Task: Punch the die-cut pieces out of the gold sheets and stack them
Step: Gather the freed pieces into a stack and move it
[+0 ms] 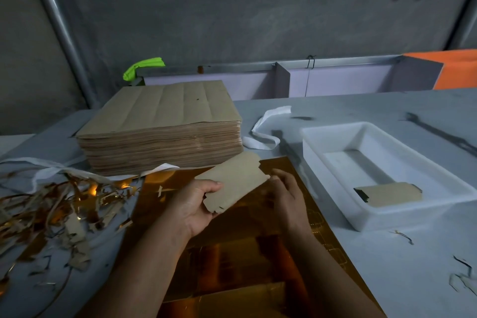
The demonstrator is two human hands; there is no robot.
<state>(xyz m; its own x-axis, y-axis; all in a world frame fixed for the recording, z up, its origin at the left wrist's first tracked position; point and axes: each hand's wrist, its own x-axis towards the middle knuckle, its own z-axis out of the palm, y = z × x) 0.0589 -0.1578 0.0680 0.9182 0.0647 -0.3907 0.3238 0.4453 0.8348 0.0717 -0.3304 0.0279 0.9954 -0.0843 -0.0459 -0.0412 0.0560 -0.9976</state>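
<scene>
Punched piece is gripped brown side up by left hand over gold sheet, right hand set at its other edge (pinch or not can't be told), so notched tabs could be bent or torn if it's pulled btwn both.

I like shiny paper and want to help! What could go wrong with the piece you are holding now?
The left hand holds the cut piece by its jagged end, so a small tab might crease or tear. The scrap pile lies close on the left, so scraps could get mixed in. The lone piece in the white tray lies at one end; the next may not land square on it.
</scene>
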